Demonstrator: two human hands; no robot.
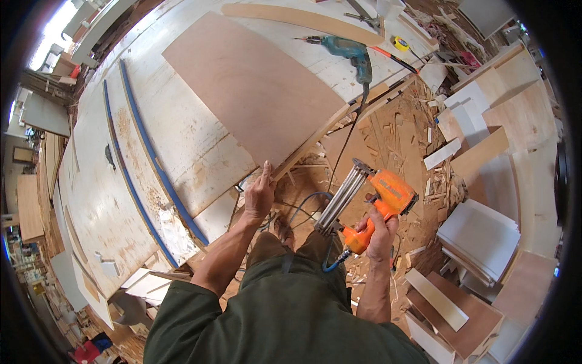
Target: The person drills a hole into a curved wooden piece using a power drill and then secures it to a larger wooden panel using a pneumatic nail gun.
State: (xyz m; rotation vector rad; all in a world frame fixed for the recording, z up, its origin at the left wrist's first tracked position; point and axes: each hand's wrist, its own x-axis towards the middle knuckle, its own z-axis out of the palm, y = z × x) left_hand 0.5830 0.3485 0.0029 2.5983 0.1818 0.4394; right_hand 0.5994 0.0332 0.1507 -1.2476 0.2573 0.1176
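Observation:
A brown plywood panel (251,85) lies on the large white worktable. At its near corner is my left hand (260,197), one finger stretched up onto the edge and the rest of the hand closed around the corner; part of this grip is hidden. My right hand (381,235) is wrapped around the handle of an orange nail gun (391,189), held off the table in front of my body. Its silver magazine (341,200) points to the left, and a blue air hose (330,265) joins the handle's lower end. A wooden strip (315,138) runs along the panel's near right edge.
A teal power drill (347,51) lies beyond the panel, its black cord hanging over the edge. Further back are a curved wooden strip (297,19) and a yellow tape measure (401,43). Two blue-edged strips (151,164) lie left. Stacked boards (479,233) stand right; scraps litter the floor.

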